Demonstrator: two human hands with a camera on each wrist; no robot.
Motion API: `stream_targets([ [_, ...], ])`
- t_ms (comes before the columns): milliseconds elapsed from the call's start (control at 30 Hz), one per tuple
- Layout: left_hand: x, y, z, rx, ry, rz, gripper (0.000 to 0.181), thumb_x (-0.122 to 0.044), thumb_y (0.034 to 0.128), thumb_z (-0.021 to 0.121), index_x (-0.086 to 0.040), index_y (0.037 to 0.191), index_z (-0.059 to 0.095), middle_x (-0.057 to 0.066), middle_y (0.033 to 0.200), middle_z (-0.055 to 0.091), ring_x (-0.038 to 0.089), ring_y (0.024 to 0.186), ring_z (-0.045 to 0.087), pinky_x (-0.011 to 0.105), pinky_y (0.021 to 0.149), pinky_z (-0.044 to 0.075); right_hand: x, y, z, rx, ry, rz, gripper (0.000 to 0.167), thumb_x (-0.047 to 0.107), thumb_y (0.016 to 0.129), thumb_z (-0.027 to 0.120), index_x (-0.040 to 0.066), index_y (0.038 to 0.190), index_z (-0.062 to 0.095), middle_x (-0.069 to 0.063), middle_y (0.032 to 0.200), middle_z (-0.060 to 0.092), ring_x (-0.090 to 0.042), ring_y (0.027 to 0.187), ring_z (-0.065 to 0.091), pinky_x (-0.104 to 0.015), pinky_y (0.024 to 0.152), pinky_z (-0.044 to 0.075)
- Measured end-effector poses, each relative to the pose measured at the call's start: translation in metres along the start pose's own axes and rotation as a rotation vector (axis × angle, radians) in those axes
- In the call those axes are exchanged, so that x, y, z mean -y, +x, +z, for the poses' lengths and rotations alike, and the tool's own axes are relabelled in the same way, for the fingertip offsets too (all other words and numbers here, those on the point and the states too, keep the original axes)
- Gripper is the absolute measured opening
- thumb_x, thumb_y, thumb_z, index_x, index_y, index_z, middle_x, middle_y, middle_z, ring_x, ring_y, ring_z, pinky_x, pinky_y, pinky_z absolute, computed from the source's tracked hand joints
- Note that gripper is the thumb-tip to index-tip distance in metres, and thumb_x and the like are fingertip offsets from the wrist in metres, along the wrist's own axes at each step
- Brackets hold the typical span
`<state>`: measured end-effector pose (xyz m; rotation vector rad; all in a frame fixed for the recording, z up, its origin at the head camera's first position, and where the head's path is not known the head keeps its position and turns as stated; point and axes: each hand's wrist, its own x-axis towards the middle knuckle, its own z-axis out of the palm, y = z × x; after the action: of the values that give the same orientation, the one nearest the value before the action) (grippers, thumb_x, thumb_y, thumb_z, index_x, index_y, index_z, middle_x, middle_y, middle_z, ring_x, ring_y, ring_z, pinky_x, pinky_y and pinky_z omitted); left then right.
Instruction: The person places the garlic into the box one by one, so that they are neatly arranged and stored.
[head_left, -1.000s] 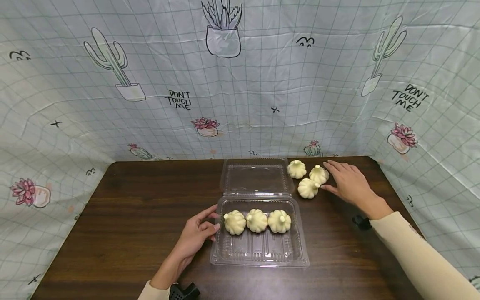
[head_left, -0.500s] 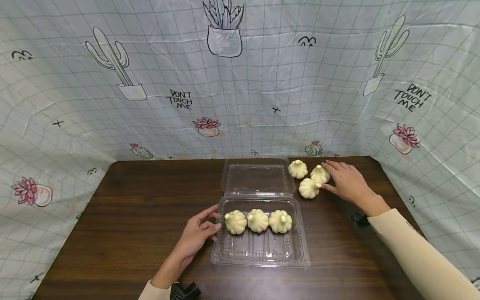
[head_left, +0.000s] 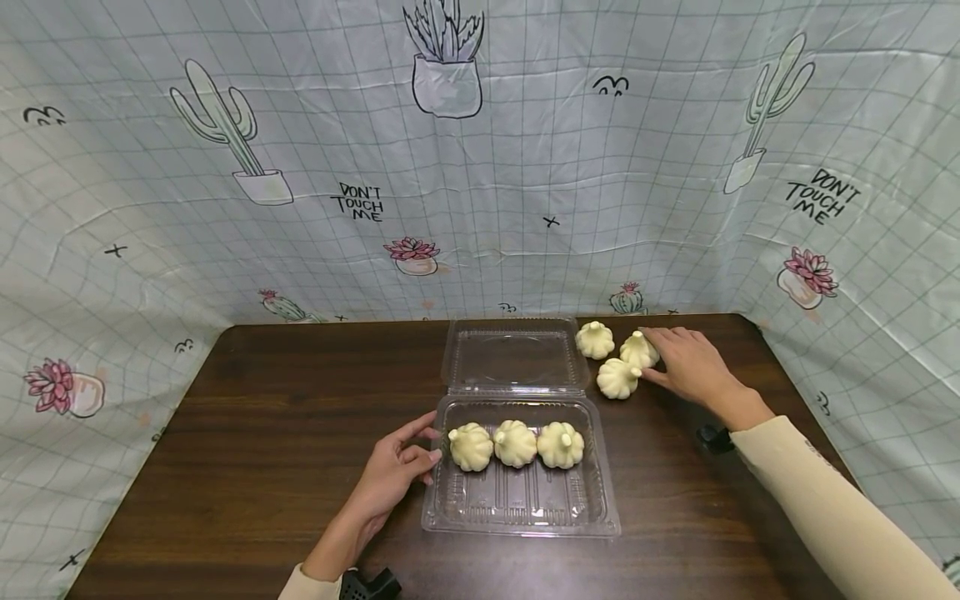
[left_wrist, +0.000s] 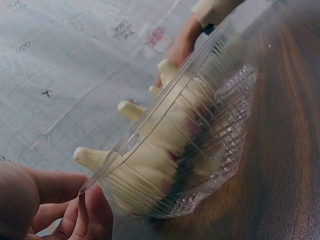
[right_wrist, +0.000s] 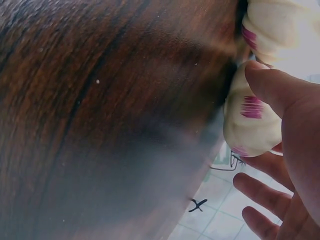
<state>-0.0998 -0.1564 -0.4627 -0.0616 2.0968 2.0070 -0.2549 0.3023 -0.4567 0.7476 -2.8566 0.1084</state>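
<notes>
A clear plastic clamshell box (head_left: 525,508) lies with its lid (head_left: 516,358) folded back. Three garlic bulbs (head_left: 515,444) stand in a row across the far half of its base. My left hand (head_left: 392,468) pinches the box's left rim between thumb and fingers, as the left wrist view shows at the rim (left_wrist: 122,145). At the back right, my right hand (head_left: 692,364) has its thumb and index finger on either side of a garlic bulb (right_wrist: 252,117) with purple streaks. Its other fingers are spread, holding nothing.
Two more garlic bulbs stand near the right hand: one (head_left: 617,379) touches the gripped bulb, the other (head_left: 595,341) sits beside the lid's right edge. The dark wooden table (head_left: 300,433) ends at a patterned cloth backdrop (head_left: 480,175).
My right hand has moved slightly left and closed its thumb and index finger onto the garlic bulb. The left hand, box and other bulbs stay as they were.
</notes>
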Motion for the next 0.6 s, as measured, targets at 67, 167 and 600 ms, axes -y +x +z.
stream_targets([
  [67, 0.0003, -0.0001, -0.0001, 0.001, 0.0, 0.002, 0.06, 0.006, 0.1004, 0.064, 0.003, 0.157, 0.046, 0.023, 0.135, 0.054, 0.008, 0.079, 0.06, 0.023, 0.066, 0.055, -0.0002, 0.0004, 0.001, 0.005, 0.006, 0.001, 0.069, 0.028, 0.093, 0.081, -0.01, 0.145, 0.055, -0.031, 0.136, 0.064, -0.051, 0.122, 0.059, -0.068, 0.103, 0.046],
  [167, 0.0008, 0.0, -0.0002, 0.004, -0.001, 0.005, 0.06, 0.006, 0.1004, 0.064, 0.003, 0.157, 0.045, 0.023, 0.135, 0.054, 0.008, 0.079, 0.059, 0.023, 0.066, 0.055, -0.0007, 0.0009, 0.0018, 0.011, 0.011, 0.005, 0.068, 0.027, 0.093, 0.082, -0.01, 0.144, 0.056, -0.031, 0.133, 0.065, -0.051, 0.121, 0.06, -0.067, 0.102, 0.046],
  [600, 0.0013, 0.0001, -0.0002, 0.004, -0.001, 0.007, 0.059, 0.006, 0.1003, 0.064, 0.004, 0.157, 0.046, 0.024, 0.135, 0.054, 0.008, 0.077, 0.058, 0.023, 0.065, 0.055, -0.0024, -0.0026, 0.0013, -0.01, 0.022, 0.024, 0.062, 0.028, 0.09, 0.086, -0.009, 0.133, 0.061, -0.029, 0.126, 0.068, -0.049, 0.115, 0.062, -0.065, 0.097, 0.048],
])
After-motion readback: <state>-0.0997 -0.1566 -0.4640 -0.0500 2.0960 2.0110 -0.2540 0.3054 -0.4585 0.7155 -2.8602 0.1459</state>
